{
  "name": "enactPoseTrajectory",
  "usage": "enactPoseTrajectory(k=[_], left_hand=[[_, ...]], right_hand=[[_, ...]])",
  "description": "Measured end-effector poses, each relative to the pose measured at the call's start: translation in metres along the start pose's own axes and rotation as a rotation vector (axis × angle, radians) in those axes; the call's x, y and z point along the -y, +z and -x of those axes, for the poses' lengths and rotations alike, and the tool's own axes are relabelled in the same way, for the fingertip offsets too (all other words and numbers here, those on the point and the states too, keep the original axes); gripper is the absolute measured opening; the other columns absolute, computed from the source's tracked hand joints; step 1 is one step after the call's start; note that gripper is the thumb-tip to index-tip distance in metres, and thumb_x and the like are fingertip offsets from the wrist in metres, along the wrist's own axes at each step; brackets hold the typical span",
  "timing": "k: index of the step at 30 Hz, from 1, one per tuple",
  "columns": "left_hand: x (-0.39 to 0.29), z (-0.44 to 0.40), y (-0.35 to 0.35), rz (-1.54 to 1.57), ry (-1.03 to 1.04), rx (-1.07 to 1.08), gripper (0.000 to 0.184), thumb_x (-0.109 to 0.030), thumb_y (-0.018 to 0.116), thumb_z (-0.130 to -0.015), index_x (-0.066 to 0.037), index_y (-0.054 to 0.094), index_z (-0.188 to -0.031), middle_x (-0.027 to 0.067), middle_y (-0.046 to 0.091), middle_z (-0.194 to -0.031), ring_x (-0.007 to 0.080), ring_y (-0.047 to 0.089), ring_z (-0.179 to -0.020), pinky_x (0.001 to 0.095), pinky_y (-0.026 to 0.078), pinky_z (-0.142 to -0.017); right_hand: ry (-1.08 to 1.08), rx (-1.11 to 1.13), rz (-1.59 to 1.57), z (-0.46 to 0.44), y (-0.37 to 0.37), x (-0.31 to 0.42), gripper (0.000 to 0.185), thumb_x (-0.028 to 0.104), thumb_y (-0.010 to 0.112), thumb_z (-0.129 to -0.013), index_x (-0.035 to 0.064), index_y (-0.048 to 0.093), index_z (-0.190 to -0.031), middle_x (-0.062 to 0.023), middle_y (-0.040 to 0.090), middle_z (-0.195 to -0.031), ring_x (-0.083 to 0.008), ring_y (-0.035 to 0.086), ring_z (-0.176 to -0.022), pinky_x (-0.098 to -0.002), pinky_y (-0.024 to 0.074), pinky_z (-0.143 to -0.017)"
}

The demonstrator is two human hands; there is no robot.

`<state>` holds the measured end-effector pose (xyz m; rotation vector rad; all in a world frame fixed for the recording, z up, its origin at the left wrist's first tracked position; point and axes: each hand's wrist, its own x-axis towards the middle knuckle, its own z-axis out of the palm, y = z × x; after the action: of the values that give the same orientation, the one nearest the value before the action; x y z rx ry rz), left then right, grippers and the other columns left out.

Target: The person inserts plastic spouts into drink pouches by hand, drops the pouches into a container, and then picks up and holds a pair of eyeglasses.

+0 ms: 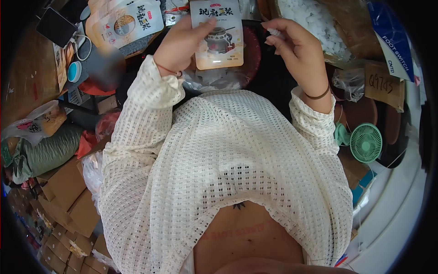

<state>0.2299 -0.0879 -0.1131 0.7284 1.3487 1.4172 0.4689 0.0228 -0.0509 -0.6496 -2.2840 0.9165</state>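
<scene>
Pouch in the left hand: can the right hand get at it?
Likely yes: the gap between right hand and pouch looks clear, though that hand pinches a small white piece.

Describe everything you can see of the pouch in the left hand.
The pouch is flat-looking and smooth, apparently plastic or foil, with rounded bottom corners. Its front is whitish, turning pale orange towards the bottom, printed with large dark characters, smaller lettering and a picture of a dark pot. It faces the camera with the print upright; its top meets the picture's edge. The left hand grips its left side, thumb across the front. Clear plastic shows below it; whether they touch is unclear.
</scene>
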Motion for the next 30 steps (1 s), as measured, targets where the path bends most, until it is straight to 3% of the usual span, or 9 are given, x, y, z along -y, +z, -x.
enactPoseTrajectory(k=[2,4,8,11,13,18,19,26,30], left_hand=[[0.003,0.007,-0.023,-0.533,0.293,-0.325,0.053,-0.028,0.069,-0.096,0.003,0.051,-0.134,0.0239,0.065,-0.123,0.0333,0.067,-0.110,0.0444,0.055,-0.087],[-0.011,0.012,-0.053,-1.310,0.931,-0.753,0.063,-0.026,0.071,-0.094,0.003,0.043,-0.143,0.0244,0.060,-0.132,0.0385,0.059,-0.121,0.0454,0.047,-0.098],[0.011,0.043,-0.091,-1.808,0.786,-0.339,0.039,-0.016,0.065,-0.095,-0.003,0.059,-0.132,0.0207,0.061,-0.132,0.0348,0.060,-0.120,0.0463,0.046,-0.099],[0.007,0.053,-0.079,-0.853,0.621,-0.366,0.023,-0.005,0.060,-0.098,-0.001,0.068,-0.119,0.0101,0.072,-0.113,0.0197,0.066,-0.104,0.0327,0.051,-0.090],[0.003,0.058,-0.068,-0.387,0.466,-0.246,0.023,-0.008,0.064,-0.100,0.003,0.066,-0.120,0.0016,0.071,-0.105,0.0055,0.060,-0.096,0.0220,0.048,-0.086],[-0.002,0.060,-0.025,-0.250,0.307,-0.070,0.022,-0.006,0.068,-0.095,0.003,0.070,-0.115,0.0050,0.074,-0.102,0.0077,0.065,-0.089,0.0228,0.051,-0.080],[-0.002,0.061,-0.017,-0.227,0.259,-0.052,0.022,-0.008,0.068,-0.096,0.003,0.070,-0.115,0.0044,0.073,-0.102,0.0073,0.064,-0.090,0.0225,0.050,-0.081],[-0.007,0.066,0.026,0.066,-0.036,0.207,0.029,-0.018,0.064,-0.102,0.004,0.066,-0.120,0.0070,0.074,-0.102,0.0105,0.069,-0.088,0.0244,0.055,-0.080],[0.002,0.063,0.043,0.196,-0.143,0.313,0.029,-0.014,0.061,-0.102,0.004,0.064,-0.124,0.0106,0.072,-0.114,0.0147,0.070,-0.095,0.0311,0.057,-0.087]], right_hand=[[-0.150,0.010,0.107,-0.002,-0.003,-0.010,0.018,0.006,0.068,-0.093,0.0064,0.070,-0.110,-0.0093,0.069,-0.090,-0.0220,0.066,-0.074,-0.0318,0.0525,-0.068],[-0.107,0.029,0.170,-0.001,-0.010,-0.002,0.020,0.008,0.068,-0.093,0.0066,0.070,-0.113,-0.0092,0.069,-0.090,-0.0235,0.065,-0.077,-0.0321,0.0521,-0.071],[-0.207,-0.054,0.240,-0.007,-0.007,-0.001,0.019,0.007,0.061,-0.098,0.0034,0.067,-0.116,-0.0063,0.064,-0.092,-0.0157,0.059,-0.079,-0.0282,0.0473,-0.072],[-0.124,-0.047,0.065,-0.008,0.018,0.014,0.014,0.007,0.059,-0.099,0.0032,0.066,-0.110,-0.0065,0.063,-0.090,-0.0188,0.059,-0.083,-0.0312,0.0474,-0.075],[-0.368,0.027,0.154,-0.016,0.030,0.003,0.010,0.007,0.058,-0.100,0.0023,0.065,-0.107,-0.0065,0.065,-0.092,-0.0181,0.061,-0.085,-0.0313,0.0484,-0.075],[-0.162,0.109,-0.060,-0.023,0.029,0.033,0.019,0.009,0.064,-0.096,0.0023,0.067,-0.114,-0.0121,0.068,-0.099,-0.0256,0.066,-0.093,-0.0330,0.0513,-0.079],[0.207,0.127,-0.256,-0.020,0.026,0.043,0.029,0.010,0.068,-0.093,0.0040,0.066,-0.121,-0.0173,0.068,-0.106,-0.0345,0.065,-0.098,-0.0373,0.0527,-0.079],[-0.368,0.032,0.300,-0.034,0.015,0.047,0.014,0.007,0.061,-0.095,-0.0021,0.064,-0.105,-0.0162,0.067,-0.090,-0.0343,0.064,-0.087,-0.0387,0.0493,-0.075],[-0.134,0.150,0.093,-0.028,0.000,0.038,0.017,0.010,0.058,-0.097,-0.0020,0.065,-0.106,-0.0207,0.066,-0.096,-0.0407,0.062,-0.093,-0.0442,0.0494,-0.083]])
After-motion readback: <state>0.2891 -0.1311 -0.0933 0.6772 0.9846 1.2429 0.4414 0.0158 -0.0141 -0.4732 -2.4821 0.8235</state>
